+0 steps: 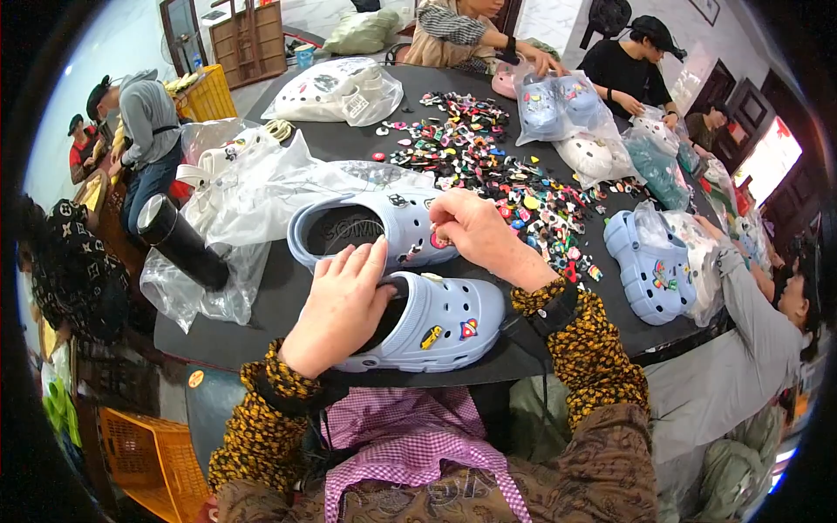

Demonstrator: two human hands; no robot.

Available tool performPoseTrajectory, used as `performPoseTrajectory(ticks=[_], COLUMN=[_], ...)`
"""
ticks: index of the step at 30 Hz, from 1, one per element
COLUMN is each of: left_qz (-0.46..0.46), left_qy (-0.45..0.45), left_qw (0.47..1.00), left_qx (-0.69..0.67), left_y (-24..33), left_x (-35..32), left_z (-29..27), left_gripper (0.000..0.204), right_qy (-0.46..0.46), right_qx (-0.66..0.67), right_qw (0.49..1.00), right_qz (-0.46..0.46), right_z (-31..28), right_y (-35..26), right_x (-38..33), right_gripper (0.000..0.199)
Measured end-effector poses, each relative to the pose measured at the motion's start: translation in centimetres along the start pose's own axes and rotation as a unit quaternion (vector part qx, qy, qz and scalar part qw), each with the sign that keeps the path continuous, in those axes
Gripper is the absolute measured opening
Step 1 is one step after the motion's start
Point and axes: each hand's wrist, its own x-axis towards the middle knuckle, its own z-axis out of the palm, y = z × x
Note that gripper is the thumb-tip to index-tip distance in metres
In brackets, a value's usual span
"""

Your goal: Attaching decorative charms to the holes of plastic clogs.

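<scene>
Two light-blue clogs lie side by side on the black table in front of me, toes to the right. My left hand (343, 301) rests over their adjoining sides, its fingers together on the far clog's (301, 235) edge and its thumb at the opening of the near clog (453, 305). A yellow charm (431, 336) and a red-and-blue charm (469, 329) sit on the near clog. My right hand (484, 231) is closed in a pinch at the top of the far clog, on a small reddish shoe charm partly hidden by the fingertips.
Many loose colourful charms (471, 144) spread across the table (261, 305) beyond the clogs. A black bottle (183, 241) lies on clear plastic bags at left. Another blue clog (649, 270) stands at right, near bagged shoes (597, 157). Several people work around the table.
</scene>
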Motion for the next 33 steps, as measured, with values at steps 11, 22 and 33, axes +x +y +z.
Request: performPoseTrajectory(ticks=[11, 22, 33], left_qz=[-0.154, -0.133, -0.183], left_qy=[-0.153, 0.018, -0.061], left_qw=[0.936, 0.974, 0.958], left_qx=[-0.276, -0.18, -0.211], left_y=[-2.4, -2.5, -1.2], left_x=[5.2, 4.7, 4.1], left_z=[0.0, 2.9, 1.7], left_gripper=[0.045, 0.041, 0.038], right_qy=[-0.067, -0.045, 0.041], right_qx=[-0.056, -0.095, -0.146], right_qw=[0.995, 0.988, 0.982], right_qz=[-0.037, -0.114, -0.116], right_z=[-0.6, 0.3, -1.5], right_y=[-1.4, -3.1, 0.4], right_x=[0.0, -1.1, 0.1], right_gripper=[0.022, 0.015, 0.028])
